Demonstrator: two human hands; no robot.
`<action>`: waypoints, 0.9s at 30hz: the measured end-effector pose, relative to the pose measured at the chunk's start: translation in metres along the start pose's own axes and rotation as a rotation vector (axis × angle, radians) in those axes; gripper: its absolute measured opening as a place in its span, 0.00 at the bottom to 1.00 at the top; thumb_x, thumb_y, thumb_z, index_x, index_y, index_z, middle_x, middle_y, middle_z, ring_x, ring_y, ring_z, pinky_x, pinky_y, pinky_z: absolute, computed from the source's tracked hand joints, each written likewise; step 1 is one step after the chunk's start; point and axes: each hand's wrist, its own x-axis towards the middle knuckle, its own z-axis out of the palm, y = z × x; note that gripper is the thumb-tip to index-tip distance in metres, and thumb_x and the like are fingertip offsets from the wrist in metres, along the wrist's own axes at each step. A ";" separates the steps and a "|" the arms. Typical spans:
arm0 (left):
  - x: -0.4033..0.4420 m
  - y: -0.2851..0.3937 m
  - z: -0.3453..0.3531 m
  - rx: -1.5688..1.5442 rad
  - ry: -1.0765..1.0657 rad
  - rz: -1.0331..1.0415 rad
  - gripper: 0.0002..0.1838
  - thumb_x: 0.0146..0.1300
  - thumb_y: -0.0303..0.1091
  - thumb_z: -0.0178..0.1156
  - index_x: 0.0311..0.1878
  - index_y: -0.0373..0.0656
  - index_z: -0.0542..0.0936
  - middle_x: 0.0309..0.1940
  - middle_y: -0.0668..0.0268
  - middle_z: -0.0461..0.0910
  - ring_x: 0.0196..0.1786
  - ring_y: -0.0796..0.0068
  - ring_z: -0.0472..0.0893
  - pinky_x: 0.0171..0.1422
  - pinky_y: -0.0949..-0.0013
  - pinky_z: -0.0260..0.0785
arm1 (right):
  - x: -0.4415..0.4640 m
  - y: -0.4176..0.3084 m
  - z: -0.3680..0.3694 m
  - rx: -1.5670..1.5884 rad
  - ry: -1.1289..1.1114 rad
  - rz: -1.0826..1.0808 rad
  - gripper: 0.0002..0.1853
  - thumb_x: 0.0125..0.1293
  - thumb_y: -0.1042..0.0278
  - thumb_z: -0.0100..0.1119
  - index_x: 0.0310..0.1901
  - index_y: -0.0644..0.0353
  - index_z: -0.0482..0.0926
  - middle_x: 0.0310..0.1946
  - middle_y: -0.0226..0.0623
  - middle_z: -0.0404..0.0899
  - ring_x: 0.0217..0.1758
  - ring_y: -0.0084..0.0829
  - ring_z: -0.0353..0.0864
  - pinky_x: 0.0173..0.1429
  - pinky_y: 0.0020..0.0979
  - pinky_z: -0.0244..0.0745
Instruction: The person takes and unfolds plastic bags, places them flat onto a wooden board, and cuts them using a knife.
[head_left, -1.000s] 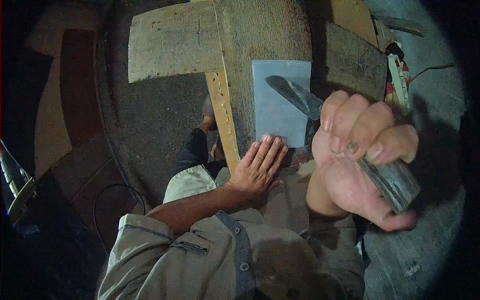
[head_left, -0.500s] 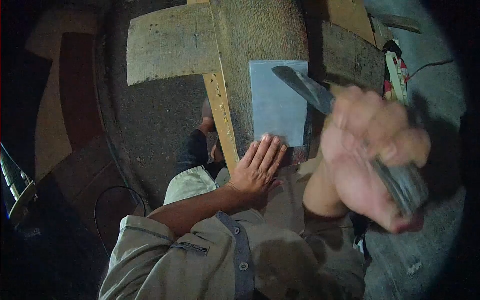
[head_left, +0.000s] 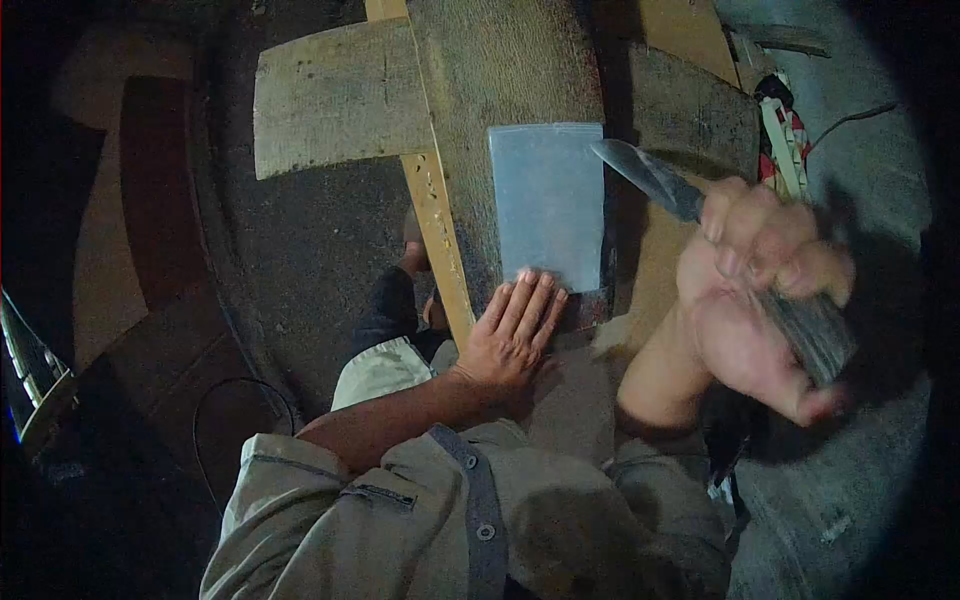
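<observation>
My left hand lies flat, fingers stretched out, with its fingertips on the lower edge of a pale grey-blue rectangular sheet. That sheet rests on a worn wooden board. In my right hand, raised to the right of the board, is a knife. Its blade points up and left, the tip close to the sheet's upper right corner. The knife's handle end sticks out below my closed fingers. Motion blurs the right hand somewhat.
A broad plank crosses to the left, another plank to the right. A narrow yellowish wood strip runs along the board's left side. A red, white and black bundle lies at the upper right. A dark cable loops at the lower left.
My right hand has moved right and slightly up with the knife, so the blade tip has left the middle of the sheet's top area. My left hand stays pressed on the sheet.
</observation>
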 end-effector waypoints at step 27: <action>-0.001 -0.001 0.007 0.178 0.075 0.017 0.45 0.61 0.61 0.52 0.73 0.39 0.57 0.72 0.46 0.54 0.75 0.46 0.53 0.76 0.46 0.46 | -0.003 0.001 0.028 0.053 0.074 0.069 0.37 0.57 0.21 0.42 0.35 0.56 0.65 0.26 0.35 0.64 0.27 0.31 0.62 0.34 0.36 0.58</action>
